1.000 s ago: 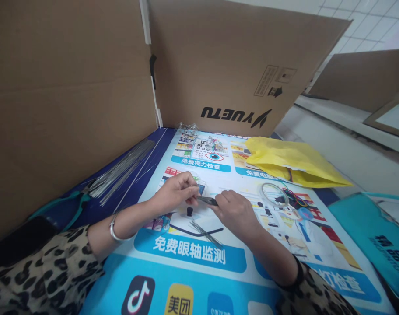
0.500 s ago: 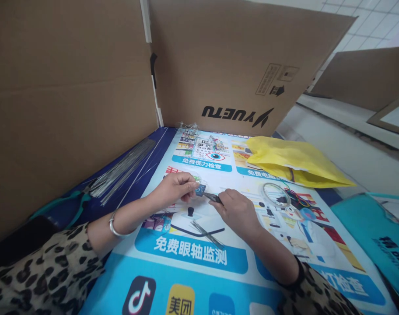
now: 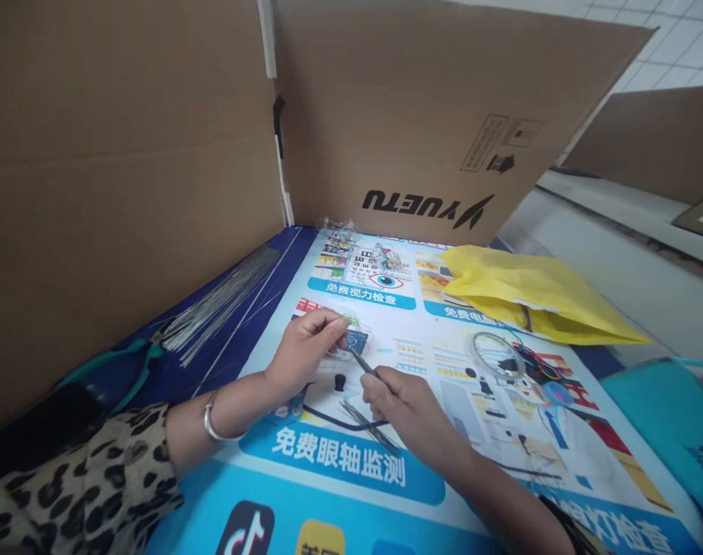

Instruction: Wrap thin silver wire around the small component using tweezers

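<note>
My left hand (image 3: 308, 347), a silver bangle on its wrist, is closed in a pinch. Faint loops of thin wire show at its fingertips, though their shape is hard to make out. My right hand (image 3: 406, 412) wraps round dark, slender tweezers (image 3: 363, 362), whose pointed tip reaches up to the left fingertips. Just below the hands, a small bunch of short wires (image 3: 370, 428) lies on the printed mat (image 3: 340, 501). Farther left rests a bundle of long straight wires (image 3: 224, 304), beside teal-handled pliers (image 3: 149, 366).
Cardboard panels (image 3: 444, 116) stand along the left and back. At the back of the mat sit tangled wire pieces (image 3: 386, 258). To the right are a yellow bag (image 3: 542, 293), a wire coil (image 3: 496, 356), coloured cords (image 3: 545, 366) and a teal pouch (image 3: 657, 416).
The tweezers' tip has drawn back from the left fingers, then come near them again at a steeper angle. My right hand has dropped slightly lower. The view has shifted a little.
</note>
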The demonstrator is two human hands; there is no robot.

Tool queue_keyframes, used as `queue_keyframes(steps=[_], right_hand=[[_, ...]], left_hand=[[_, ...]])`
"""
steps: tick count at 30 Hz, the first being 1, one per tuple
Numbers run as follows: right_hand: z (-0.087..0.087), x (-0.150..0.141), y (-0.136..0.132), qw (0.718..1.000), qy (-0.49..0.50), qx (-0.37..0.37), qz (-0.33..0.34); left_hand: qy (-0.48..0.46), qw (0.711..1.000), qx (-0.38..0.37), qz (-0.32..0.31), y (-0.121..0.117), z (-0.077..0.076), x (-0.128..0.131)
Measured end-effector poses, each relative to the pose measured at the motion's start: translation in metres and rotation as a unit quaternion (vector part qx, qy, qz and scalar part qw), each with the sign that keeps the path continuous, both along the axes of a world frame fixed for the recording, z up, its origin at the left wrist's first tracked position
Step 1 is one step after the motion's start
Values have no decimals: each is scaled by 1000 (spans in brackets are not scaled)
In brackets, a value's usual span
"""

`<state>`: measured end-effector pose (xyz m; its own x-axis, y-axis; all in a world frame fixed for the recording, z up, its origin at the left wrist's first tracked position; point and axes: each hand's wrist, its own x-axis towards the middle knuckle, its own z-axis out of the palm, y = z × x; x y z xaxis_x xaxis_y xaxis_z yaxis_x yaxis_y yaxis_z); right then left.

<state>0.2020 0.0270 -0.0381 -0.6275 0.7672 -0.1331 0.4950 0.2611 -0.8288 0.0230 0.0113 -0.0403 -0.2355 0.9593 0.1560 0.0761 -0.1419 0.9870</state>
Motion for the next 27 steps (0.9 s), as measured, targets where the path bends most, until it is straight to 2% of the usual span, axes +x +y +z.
queue_keyframes(steps=[4,7,14,27], right_hand=[[0,-4,-1,987,45,-151,-23],[-3,-5,-1,977,78,-195,-44],[-8,-6,-3,969,103,-219,-57],[-7,-9,-4,957,118,-258,-68]], left_hand=[[31,999,35,11,-3,1,4],[40,998,35,15,-5,0,7],[56,998,33,8,-8,2,9],[73,997,27,4,-9,2,10]])
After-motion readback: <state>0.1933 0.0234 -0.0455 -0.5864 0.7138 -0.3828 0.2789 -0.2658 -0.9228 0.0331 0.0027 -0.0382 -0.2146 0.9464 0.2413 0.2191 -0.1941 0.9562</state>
